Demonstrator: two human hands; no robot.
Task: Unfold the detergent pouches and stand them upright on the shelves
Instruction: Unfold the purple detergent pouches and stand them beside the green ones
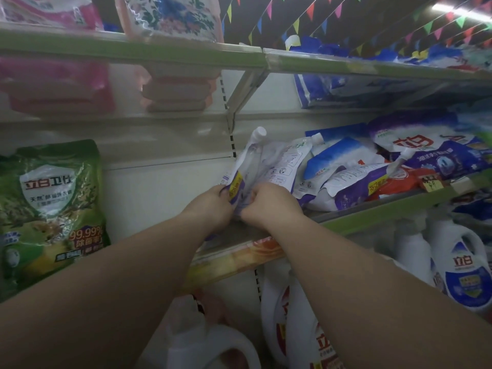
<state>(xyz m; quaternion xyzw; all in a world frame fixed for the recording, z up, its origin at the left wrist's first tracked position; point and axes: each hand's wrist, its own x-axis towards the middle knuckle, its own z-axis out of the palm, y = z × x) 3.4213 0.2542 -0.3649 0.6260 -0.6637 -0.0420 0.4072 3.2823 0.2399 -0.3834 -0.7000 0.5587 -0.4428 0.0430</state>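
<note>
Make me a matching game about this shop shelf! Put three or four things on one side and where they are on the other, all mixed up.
Things:
1. green bag
2. white and purple pouch
3. white jugs
4. pink packs

Places:
A. held in the left hand and right hand
B. high up on the left, under the top shelf
C. standing on the left of the middle shelf
D. below the middle shelf, on the right

Pairs: 1-C, 2-A, 3-D, 4-B

Green pouch (pixel 50 209) reads "立白卫仕" and "99.99%"; white bottle (pixel 463 265) "立白".
</note>
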